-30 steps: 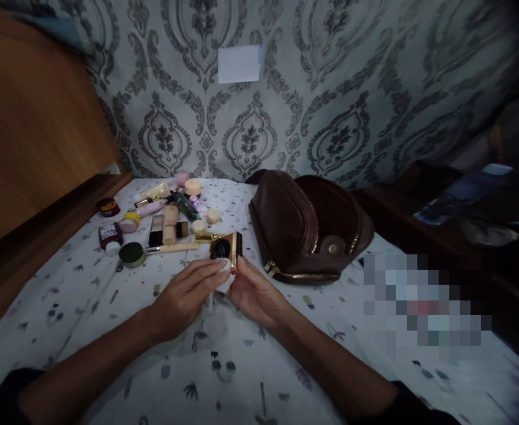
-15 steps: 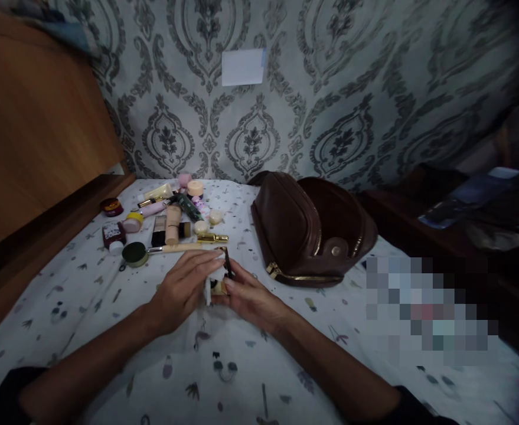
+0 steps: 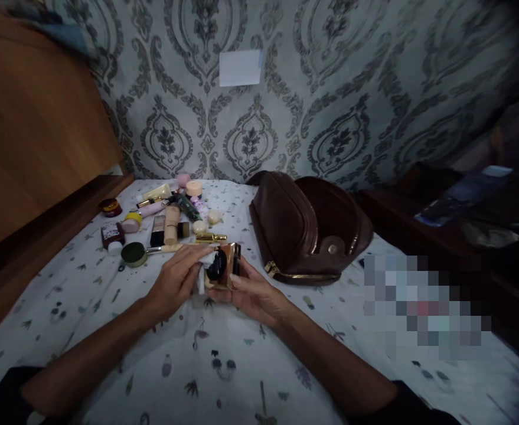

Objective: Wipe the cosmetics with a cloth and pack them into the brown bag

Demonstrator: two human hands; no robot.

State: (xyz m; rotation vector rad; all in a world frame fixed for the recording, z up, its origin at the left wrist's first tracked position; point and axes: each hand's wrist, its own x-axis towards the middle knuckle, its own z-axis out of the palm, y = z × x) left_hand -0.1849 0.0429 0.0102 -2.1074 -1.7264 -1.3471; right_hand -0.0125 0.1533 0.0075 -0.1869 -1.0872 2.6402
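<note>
The fingers of the right hand (image 3: 255,294) grasp a gold makeup box (image 3: 229,267) from its four o'clock side, thumb on its front edge. The left hand (image 3: 175,277), at the box's nine o'clock, has its fingers closed over a white cloth (image 3: 208,258) against the box. Just beyond, at eleven, lies a gold tube (image 3: 211,237); between nine and ten, a makeup brush (image 3: 167,248), then a green-topped jar (image 3: 134,254). At two o'clock, a brown bag (image 3: 283,215) stands unzipped.
</note>
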